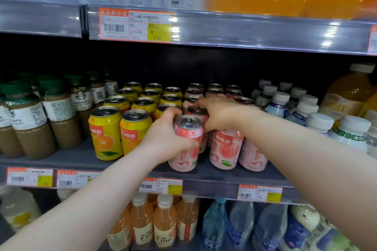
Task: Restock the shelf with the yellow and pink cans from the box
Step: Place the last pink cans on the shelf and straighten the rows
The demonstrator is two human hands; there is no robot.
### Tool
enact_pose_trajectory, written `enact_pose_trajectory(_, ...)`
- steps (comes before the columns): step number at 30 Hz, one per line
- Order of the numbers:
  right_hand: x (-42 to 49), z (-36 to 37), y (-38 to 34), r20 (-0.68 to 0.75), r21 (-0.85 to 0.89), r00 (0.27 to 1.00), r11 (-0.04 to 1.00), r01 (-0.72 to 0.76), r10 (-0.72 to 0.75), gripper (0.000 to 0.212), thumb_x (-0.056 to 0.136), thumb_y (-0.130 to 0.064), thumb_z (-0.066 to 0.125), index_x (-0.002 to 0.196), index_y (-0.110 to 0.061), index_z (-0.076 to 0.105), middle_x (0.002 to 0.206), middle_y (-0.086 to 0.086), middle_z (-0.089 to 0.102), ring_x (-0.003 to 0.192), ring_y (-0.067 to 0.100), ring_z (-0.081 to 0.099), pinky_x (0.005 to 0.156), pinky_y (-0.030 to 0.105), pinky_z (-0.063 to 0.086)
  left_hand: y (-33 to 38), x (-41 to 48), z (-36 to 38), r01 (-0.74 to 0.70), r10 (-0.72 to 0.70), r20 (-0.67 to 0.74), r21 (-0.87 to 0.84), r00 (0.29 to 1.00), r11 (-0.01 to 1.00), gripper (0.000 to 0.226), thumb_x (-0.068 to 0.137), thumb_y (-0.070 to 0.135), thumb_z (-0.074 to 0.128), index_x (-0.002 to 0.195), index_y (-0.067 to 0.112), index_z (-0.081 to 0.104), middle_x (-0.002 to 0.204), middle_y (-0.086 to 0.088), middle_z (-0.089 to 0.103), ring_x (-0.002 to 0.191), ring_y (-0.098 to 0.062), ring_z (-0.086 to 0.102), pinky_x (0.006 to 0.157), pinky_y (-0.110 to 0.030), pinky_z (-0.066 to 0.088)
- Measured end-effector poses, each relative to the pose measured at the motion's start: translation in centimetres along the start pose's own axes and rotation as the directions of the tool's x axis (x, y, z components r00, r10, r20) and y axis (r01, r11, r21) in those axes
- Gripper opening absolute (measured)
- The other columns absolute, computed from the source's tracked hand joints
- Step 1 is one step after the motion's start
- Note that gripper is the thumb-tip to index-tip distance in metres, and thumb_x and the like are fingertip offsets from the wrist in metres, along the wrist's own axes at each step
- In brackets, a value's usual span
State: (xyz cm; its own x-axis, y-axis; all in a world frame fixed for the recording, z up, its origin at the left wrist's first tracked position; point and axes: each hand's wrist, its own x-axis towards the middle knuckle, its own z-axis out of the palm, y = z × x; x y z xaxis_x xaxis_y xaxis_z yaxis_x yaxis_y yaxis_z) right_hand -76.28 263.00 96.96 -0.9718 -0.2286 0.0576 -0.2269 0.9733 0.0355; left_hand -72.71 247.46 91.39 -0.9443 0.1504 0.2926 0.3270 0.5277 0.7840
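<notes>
Rows of yellow cans point(106, 134) stand on the middle shelf point(224, 177), with rows of pink cans point(225, 149) to their right. My left hand point(165, 138) wraps around the front pink can point(186, 149) at the shelf's front edge. My right hand point(218, 112) reaches over and grips the top of a second pink can point(196, 111) just behind it. The box is out of sight.
Brown coffee bottles point(30, 120) fill the shelf's left, white-capped bottles point(318, 120) and an orange juice jug point(350, 91) its right. Price tags point(161, 186) line the shelf edge. Orange drinks and water bottles point(240, 228) sit below; the upper shelf rail point(244, 30) hangs above.
</notes>
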Motion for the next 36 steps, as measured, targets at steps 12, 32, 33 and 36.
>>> enact_pose_trajectory(12, -2.2, -2.6, -0.6, 0.114, 0.234, 0.950, 0.937, 0.258, -0.290, 0.048, 0.081, -0.019, 0.053, 0.127, -0.033, 0.050, 0.129, -0.008, 0.048, 0.104, 0.009, 0.047, 0.081, 0.024, 0.046, -1.8, -1.7, 1.0, 0.051, -0.052, 0.035, 0.021, 0.998, 0.998, 0.090, 0.055, 0.038, 0.083, 0.130, 0.029, 0.034, 0.120, 0.004, 0.055, 0.106, -0.015, 0.056, 0.086, -0.037, 0.052)
enact_pose_trajectory(32, -1.2, -2.1, 1.2, 0.113, 0.053, 0.957, 0.964, 0.262, -0.267, 0.061, 0.081, -0.038, 0.065, 0.137, -0.031, 0.041, 0.142, -0.004, 0.038, 0.126, 0.016, 0.038, 0.090, 0.023, 0.032, -2.4, -1.0, 3.7, 0.030, -0.029, -0.022, 0.089, 0.999, 0.996, 0.051, 0.068, 0.025, 0.079, 0.113, 0.018, 0.056, 0.113, -0.001, 0.064, 0.102, -0.018, 0.059, 0.082, -0.028, 0.047)
enact_pose_trajectory(33, -1.3, -2.2, 1.2, 0.117, 0.050, 0.957, 0.964, 0.261, -0.265, 0.060, 0.081, -0.039, 0.065, 0.136, -0.032, 0.042, 0.142, -0.004, 0.039, 0.126, 0.016, 0.038, 0.090, 0.023, 0.033, -2.5, -0.9, 3.7, 0.031, -0.030, -0.017, 0.085, 0.999, 0.996, 0.052, 0.068, 0.025, 0.079, 0.114, 0.018, 0.055, 0.115, -0.001, 0.064, 0.103, -0.018, 0.059, 0.082, -0.027, 0.046)
enact_pose_trajectory(36, -1.7, -2.7, 1.6, 0.118, 0.112, 0.966, 0.970, 0.217, -0.229, 0.056, 0.079, -0.044, 0.066, 0.131, -0.033, 0.047, 0.136, -0.006, 0.045, 0.113, 0.012, 0.045, 0.088, 0.025, 0.039, -2.6, -1.1, 3.5, 0.032, -0.034, 0.019, 0.071, 0.999, 0.997, 0.056, 0.068, 0.029, 0.079, 0.117, 0.019, 0.054, 0.117, 0.001, 0.063, 0.099, -0.013, 0.057, 0.079, -0.025, 0.043)
